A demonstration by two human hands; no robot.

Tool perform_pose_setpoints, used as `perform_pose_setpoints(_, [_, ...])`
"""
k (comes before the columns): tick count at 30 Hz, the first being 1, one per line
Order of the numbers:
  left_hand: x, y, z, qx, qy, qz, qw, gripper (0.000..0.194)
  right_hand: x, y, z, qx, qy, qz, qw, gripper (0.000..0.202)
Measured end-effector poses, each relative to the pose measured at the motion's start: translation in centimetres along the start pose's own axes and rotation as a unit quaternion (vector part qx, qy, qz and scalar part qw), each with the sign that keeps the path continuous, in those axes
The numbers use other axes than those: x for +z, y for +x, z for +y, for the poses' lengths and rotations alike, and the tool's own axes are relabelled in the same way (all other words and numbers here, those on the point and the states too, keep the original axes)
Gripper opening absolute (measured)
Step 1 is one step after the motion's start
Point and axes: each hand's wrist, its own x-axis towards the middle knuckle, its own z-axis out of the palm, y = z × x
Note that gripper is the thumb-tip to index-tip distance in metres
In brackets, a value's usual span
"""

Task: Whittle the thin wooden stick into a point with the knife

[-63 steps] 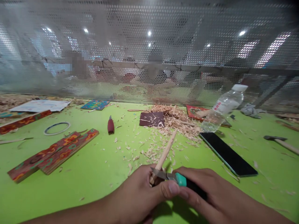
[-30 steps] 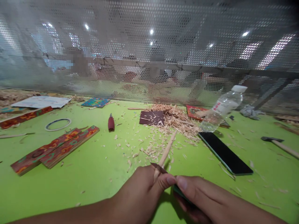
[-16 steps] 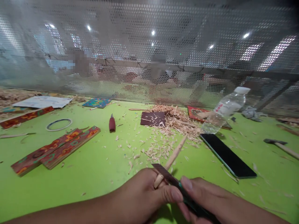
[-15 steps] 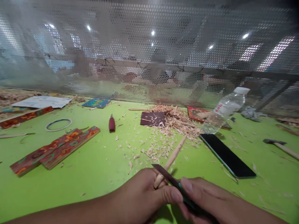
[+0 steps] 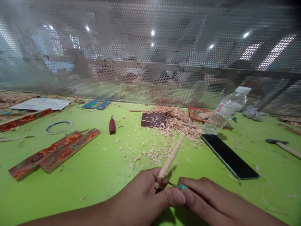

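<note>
Spanning the background, a perforated metal screen (image 5: pixel 131 40) was set behind the green tabletop (image 5: pixel 42 197). By the left hand (image 5: pixel 143 194), a whittled wooden stick (image 5: pixel 171 160) was grasped, its tip angled away toward piled wood shavings (image 5: pixel 178 119). By the right hand (image 5: pixel 207 197), a teal-collared knife (image 5: pixel 182 186) was clasped, blade held beside the stick's near end.

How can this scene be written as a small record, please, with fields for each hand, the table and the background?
Left hand: grips a wooden stick, slanting forward
Right hand: holds a knife, mostly hidden
Table: green, with scattered wood shavings
Table, left: two painted boards, partly overlapping in view
Table, right: phone, clear bottle
Background: perforated screen
</note>
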Motion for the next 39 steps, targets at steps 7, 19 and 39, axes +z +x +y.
perform_pose_setpoints(7, [0.2, 0.1, -0.7, 0.009, 0.063, 0.051, 0.997, 0.052, 0.7, -0.2, 0.9, -0.031, -0.093, 0.029, 0.995, 0.054])
perform_pose_setpoints(19, [0.4, -0.2, -0.5, -0.016, 0.109, 0.057, 0.992, 0.041, 1.7, -0.2, 1.9, -0.036, -0.235, 0.038, 0.971, 0.042])
perform_pose_setpoints(39, [0.4, -0.2, -0.9, -0.087, 0.11, 0.045, 0.989, 0.054, 3.2, 0.5, 3.2, -0.2, -0.344, 0.204, 0.895, 0.04])
